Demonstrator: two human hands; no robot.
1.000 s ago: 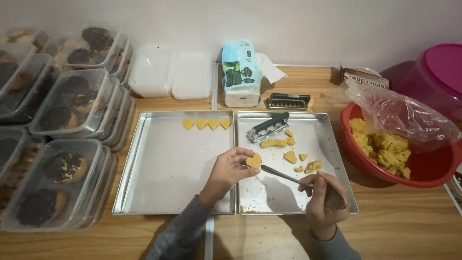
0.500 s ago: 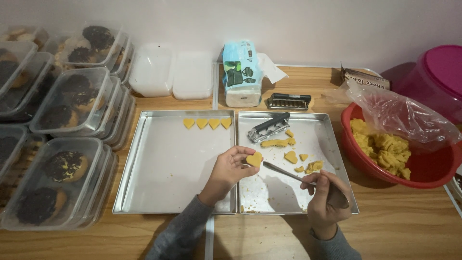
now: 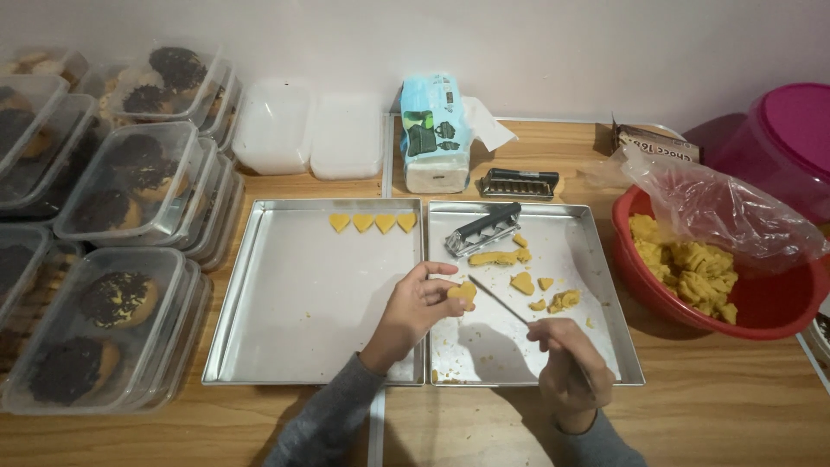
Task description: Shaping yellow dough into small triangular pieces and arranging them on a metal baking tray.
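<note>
The left hand [image 3: 413,304] is pinching a yellow dough heart [image 3: 462,294] in closed fingers over the right tray [image 3: 605,268]. At four o'clock, the right hand [image 3: 566,367] is gripping a thin tool [image 3: 497,299], its tip touching the heart.

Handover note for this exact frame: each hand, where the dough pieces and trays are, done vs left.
Left hand: pinching a small yellow heart-shaped dough piece over the seam between the two trays.
Right hand: gripping a thin metal tool, tip at that piece.
Done: four yellow dough hearts in a row at the top of the left metal tray.
Left: loose cut dough pieces and scraps on the right metal tray, beside a grey metal cutter; more yellow dough in the red bowl.
</note>
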